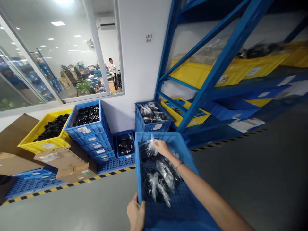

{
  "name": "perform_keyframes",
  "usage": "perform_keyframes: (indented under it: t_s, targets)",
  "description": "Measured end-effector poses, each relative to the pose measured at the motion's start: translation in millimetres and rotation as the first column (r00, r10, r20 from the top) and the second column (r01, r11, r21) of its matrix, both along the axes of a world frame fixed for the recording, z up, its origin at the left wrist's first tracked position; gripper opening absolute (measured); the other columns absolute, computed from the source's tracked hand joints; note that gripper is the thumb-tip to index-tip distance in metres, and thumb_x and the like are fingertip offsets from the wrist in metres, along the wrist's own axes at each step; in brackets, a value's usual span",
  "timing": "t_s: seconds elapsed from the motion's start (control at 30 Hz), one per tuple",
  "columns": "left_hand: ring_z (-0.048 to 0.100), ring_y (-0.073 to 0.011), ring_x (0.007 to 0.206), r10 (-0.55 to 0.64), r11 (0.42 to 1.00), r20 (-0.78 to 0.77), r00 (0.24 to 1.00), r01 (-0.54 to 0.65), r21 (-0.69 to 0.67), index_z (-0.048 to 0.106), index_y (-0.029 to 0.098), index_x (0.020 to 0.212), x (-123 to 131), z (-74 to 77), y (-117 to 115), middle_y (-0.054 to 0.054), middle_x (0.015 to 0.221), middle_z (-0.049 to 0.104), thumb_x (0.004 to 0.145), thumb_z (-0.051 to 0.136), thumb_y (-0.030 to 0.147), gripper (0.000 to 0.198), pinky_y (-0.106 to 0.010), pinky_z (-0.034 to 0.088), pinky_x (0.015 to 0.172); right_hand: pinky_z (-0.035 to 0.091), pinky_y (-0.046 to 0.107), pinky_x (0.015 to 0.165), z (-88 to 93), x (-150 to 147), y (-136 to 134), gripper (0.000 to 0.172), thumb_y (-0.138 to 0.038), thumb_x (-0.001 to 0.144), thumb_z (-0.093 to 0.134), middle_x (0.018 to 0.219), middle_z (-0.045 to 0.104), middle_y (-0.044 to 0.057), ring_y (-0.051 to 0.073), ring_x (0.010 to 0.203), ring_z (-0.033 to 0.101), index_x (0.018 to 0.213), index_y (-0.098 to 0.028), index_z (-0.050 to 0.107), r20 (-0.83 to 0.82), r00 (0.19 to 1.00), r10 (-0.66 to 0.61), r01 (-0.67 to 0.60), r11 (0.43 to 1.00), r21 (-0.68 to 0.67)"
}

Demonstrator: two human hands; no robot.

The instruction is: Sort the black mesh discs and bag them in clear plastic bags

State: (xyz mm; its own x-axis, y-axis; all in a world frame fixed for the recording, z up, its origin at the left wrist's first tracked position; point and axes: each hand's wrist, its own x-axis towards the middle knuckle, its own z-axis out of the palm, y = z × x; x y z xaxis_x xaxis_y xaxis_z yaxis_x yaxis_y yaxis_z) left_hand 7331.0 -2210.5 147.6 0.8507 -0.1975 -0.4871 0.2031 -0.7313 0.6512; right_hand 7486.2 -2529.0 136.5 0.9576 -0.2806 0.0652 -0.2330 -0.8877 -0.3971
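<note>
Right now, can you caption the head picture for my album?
The right hand pinches a clear plastic bag while the left hand grips the blue crate by its rim.

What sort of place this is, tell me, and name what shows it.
Probably a factory or warehouse parts-storage area: a blue metal rack holds yellow bins, stacked blue crates carry black parts, and black-and-yellow tape marks the floor.
</note>
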Motion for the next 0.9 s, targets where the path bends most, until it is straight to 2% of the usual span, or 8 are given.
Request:
perform_keyframes:
  t_s: [0.17, 0.33, 0.47, 0.6, 0.67, 0.77, 0.83, 0.9]
  targets:
    - [0.069, -0.0192, 0.086, 0.004, 1.000, 0.014, 1.000, -0.004, -0.017, 0.070, 0.023, 0.107, 17, 9.6, -1, 0.000, 0.086, 0.076, 0.085, 0.049, 0.021, 0.031, -0.022, 0.043, 0.075, 0.047, 0.035, 0.083, 15.0, 11, -8, 0.019, -0.030, 0.098, 0.053, 0.089, 0.063, 0.003, 0.018, 0.087, 0.060, 0.090, -0.016, 0.062, 0.151, 0.988, -0.008, 0.011, 1.000, -0.019]
    - [0.070, -0.0206, 0.090, -0.008, 0.999, 0.013, 1.000, 0.009, -0.036, 0.069, 0.023, 0.110, 20, 9.5, -5, -0.001, 0.090, 0.077, 0.086, 0.048, 0.022, 0.032, -0.023, 0.044, 0.078, 0.045, 0.031, 0.081, 20.4, 1, -13, 0.020, -0.022, 0.094, 0.045, 0.087, 0.063, 0.008, 0.021, 0.085, 0.058, 0.086, -0.017, 0.063, 0.216, 0.976, -0.003, 0.006, 1.000, -0.011]
    - [0.070, -0.0214, 0.091, -0.027, 0.998, 0.006, 1.000, 0.027, -0.053, 0.069, 0.022, 0.112, 18, 9.2, -11, -0.002, 0.091, 0.077, 0.086, 0.047, 0.022, 0.034, -0.024, 0.045, 0.079, 0.045, 0.032, 0.090, 19.9, -6, -16, 0.028, -0.019, 0.096, 0.035, 0.100, 0.066, 0.012, 0.023, 0.098, 0.060, 0.098, -0.016, 0.063, 0.227, 0.973, -0.031, 0.030, 1.000, 0.007]
    - [0.069, -0.0216, 0.092, 0.002, 0.995, -0.013, 1.000, -0.003, -0.097, 0.068, 0.021, 0.113, 15, 11.0, -18, -0.002, 0.094, 0.076, 0.084, 0.046, 0.022, 0.036, -0.025, 0.045, 0.080, 0.047, 0.032, 0.095, 24.3, -16, -33, 0.032, -0.026, 0.095, 0.047, 0.122, 0.065, 0.013, 0.023, 0.111, 0.060, 0.124, -0.017, 0.058, 0.161, 0.987, -0.004, -0.002, 0.999, 0.036]
    - [0.069, -0.0216, 0.092, 0.006, 0.993, -0.030, 1.000, -0.010, -0.119, 0.069, 0.021, 0.108, 12, 10.0, -21, -0.002, 0.094, 0.076, 0.084, 0.045, 0.023, 0.034, -0.024, 0.045, 0.079, 0.044, 0.036, 0.101, 28.1, -31, -48, 0.045, -0.032, 0.095, 0.050, 0.135, 0.058, 0.016, 0.026, 0.123, 0.056, 0.136, -0.015, 0.050, 0.129, 0.991, -0.032, 0.028, 0.999, 0.034]
    - [0.069, -0.0221, 0.091, 0.020, 0.990, -0.059, 0.998, -0.028, -0.141, 0.069, 0.018, 0.106, 6, 3.8, -27, -0.003, 0.094, 0.076, 0.084, 0.044, 0.023, 0.034, -0.025, 0.046, 0.079, 0.039, 0.044, 0.108, 29.1, -72, -67, 0.063, -0.043, 0.092, 0.056, 0.145, 0.048, 0.022, 0.033, 0.133, 0.047, 0.146, -0.012, 0.042, 0.061, 0.994, -0.089, 0.089, 0.996, 0.012]
    - [0.069, -0.0226, 0.091, 0.037, 0.988, -0.075, 0.997, -0.048, -0.144, 0.068, 0.017, 0.108, 1, -2.1, -31, -0.005, 0.096, 0.076, 0.085, 0.043, 0.024, 0.035, -0.026, 0.047, 0.080, 0.040, 0.046, 0.106, 24.0, -105, -74, 0.077, -0.047, 0.082, 0.069, 0.144, 0.048, 0.024, 0.038, 0.132, 0.048, 0.146, -0.013, 0.043, -0.008, 0.994, -0.109, 0.109, 0.994, -0.001]
    - [0.069, -0.0236, 0.094, 0.046, 0.990, -0.079, 0.996, -0.056, -0.131, 0.068, 0.015, 0.110, -3, -7.0, -35, -0.006, 0.099, 0.076, 0.086, 0.043, 0.026, 0.037, -0.027, 0.048, 0.081, 0.045, 0.045, 0.100, 15.6, -132, -76, 0.082, -0.043, 0.071, 0.080, 0.139, 0.054, 0.024, 0.039, 0.125, 0.054, 0.142, -0.015, 0.049, -0.073, 0.990, -0.119, 0.119, 0.993, -0.012]
